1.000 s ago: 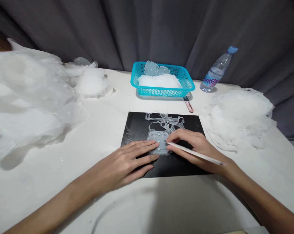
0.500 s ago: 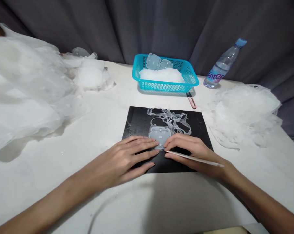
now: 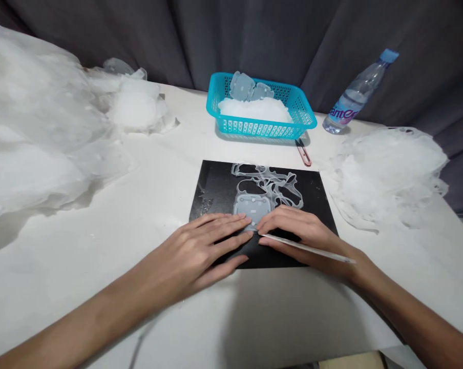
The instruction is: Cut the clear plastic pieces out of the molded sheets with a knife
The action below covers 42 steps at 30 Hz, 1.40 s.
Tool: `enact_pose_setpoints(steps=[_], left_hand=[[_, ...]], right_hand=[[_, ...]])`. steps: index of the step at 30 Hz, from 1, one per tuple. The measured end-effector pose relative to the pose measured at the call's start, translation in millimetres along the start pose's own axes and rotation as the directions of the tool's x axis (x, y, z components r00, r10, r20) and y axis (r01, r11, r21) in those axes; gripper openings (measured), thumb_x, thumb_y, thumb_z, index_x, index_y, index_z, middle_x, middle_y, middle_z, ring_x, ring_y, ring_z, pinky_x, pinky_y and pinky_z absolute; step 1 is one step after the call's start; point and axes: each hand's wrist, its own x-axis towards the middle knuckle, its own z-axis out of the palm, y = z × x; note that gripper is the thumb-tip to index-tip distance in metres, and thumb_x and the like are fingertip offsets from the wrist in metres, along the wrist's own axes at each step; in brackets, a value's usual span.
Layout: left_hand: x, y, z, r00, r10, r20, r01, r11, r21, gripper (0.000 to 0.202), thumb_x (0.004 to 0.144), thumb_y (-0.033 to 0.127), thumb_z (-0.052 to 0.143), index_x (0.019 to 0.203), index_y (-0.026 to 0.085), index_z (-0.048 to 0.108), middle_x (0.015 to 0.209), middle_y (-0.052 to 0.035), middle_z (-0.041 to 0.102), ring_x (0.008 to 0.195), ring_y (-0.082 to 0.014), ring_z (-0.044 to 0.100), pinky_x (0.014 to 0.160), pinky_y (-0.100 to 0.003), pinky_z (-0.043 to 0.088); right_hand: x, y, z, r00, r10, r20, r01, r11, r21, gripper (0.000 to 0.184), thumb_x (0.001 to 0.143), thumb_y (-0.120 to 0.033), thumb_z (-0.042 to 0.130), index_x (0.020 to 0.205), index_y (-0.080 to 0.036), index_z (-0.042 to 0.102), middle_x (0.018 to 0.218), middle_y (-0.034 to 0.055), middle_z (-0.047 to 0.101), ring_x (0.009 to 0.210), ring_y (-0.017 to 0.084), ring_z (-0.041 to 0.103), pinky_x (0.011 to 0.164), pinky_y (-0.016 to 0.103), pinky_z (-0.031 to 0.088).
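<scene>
On a black mat [image 3: 216, 179] lies a translucent, rounded-square molded piece [image 3: 250, 204] with small raised dots. My left hand [image 3: 212, 243] rests flat, fingers stretched out, its fingertips pressing on the piece's lower left part. In my right hand [image 3: 293, 228] is a thin white pen-like tool [image 3: 312, 248], pinched between thumb and fingers; its tip meets the piece's lower edge but is hidden by the fingers. Curly translucent trimmed strips [image 3: 281, 187] lie on the mat behind and to the right of the piece.
A turquoise basket [image 3: 266, 134] with translucent pieces and white material stands behind the mat. Pink-handled snips [image 3: 304, 155] lie by it, and a water bottle [image 3: 356, 97] stands to the right. Heaps of translucent scraps [image 3: 393, 177] and white plastic [image 3: 43, 128] flank the mat.
The view has shifted slightly, so the basket and mat appear a little higher. Both hands keep nearly the same place at the piece's lower edge, and the pen-like tool stays in my right hand.
</scene>
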Motion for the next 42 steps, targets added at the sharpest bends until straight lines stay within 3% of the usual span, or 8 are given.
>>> enact_pose_setpoints(steps=[13, 21, 29, 34, 37, 42], left_hand=[[2.5, 3.7, 0.3, 0.990, -0.144, 0.007, 0.144, 0.986, -0.082, 0.031, 0.105, 0.037, 0.061, 0.132, 0.029, 0.073, 0.150, -0.0028, 0.065, 0.130, -0.0250, 0.065, 0.107, -0.040, 0.049], [13.9, 5.5, 1.7, 0.984, -0.178, 0.017, 0.179, 0.980, -0.088, 0.024, 0.104, 0.040, 0.061, 0.108, 0.024, 0.078, 0.139, -0.0071, 0.067, 0.123, -0.0269, 0.065, 0.102, -0.042, 0.049], [15.7, 4.6, 2.9, 0.984, -0.178, 0.020, 0.179, 0.981, -0.070, 0.021, 0.100, 0.042, 0.066, 0.109, 0.025, 0.076, 0.138, -0.0081, 0.064, 0.124, -0.0284, 0.063, 0.102, -0.044, 0.049], [13.8, 4.0, 2.1, 0.985, -0.172, 0.021, 0.173, 0.982, -0.076, 0.023, 0.101, 0.044, 0.065, 0.107, 0.024, 0.075, 0.141, -0.0084, 0.063, 0.124, -0.0284, 0.064, 0.102, -0.044, 0.051], [13.2, 3.9, 1.2, 0.987, -0.155, 0.028, 0.157, 0.985, -0.067, 0.023, 0.100, 0.044, 0.066, 0.109, 0.024, 0.074, 0.143, -0.0091, 0.062, 0.125, -0.0291, 0.065, 0.102, -0.045, 0.052], [14.9, 4.5, 0.2, 0.986, -0.160, 0.041, 0.163, 0.985, -0.065, 0.024, 0.099, 0.045, 0.066, 0.110, 0.025, 0.075, 0.145, -0.0094, 0.062, 0.124, -0.0299, 0.066, 0.098, -0.045, 0.056]], right_hand=[[3.2, 2.0, 6.1, 0.997, -0.076, -0.015, 0.073, 0.988, -0.135, 0.010, 0.106, -0.025, 0.059, 0.111, -0.020, 0.066, 0.109, 0.0057, 0.074, 0.104, 0.019, 0.066, 0.093, 0.032, 0.053], [4.0, -3.0, 8.7, 0.994, -0.109, -0.012, 0.101, 0.955, -0.279, 0.014, 0.108, -0.025, 0.054, 0.109, -0.018, 0.066, 0.104, 0.0064, 0.076, 0.098, 0.019, 0.069, 0.088, 0.030, 0.055], [2.0, -4.5, -1.5, 0.997, -0.061, 0.049, 0.072, 0.963, -0.260, 0.017, 0.109, -0.024, 0.051, 0.110, -0.018, 0.066, 0.107, 0.0078, 0.075, 0.102, 0.020, 0.070, 0.091, 0.032, 0.055], [-1.0, -3.8, -10.0, 0.998, -0.015, 0.056, 0.022, 0.991, -0.132, 0.015, 0.108, -0.025, 0.053, 0.112, -0.020, 0.066, 0.112, 0.0074, 0.075, 0.105, 0.019, 0.069, 0.095, 0.033, 0.054], [-1.1, -2.8, -8.7, 0.999, 0.000, 0.034, 0.002, 0.998, -0.059, 0.014, 0.108, -0.027, 0.056, 0.114, -0.021, 0.067, 0.114, 0.0066, 0.075, 0.106, 0.019, 0.070, 0.095, 0.033, 0.055], [0.2, 0.6, -2.4, 0.999, -0.036, 0.006, 0.037, 0.996, -0.077, 0.014, 0.106, -0.029, 0.059, 0.113, -0.021, 0.068, 0.113, 0.0062, 0.076, 0.107, 0.020, 0.070, 0.097, 0.035, 0.055]])
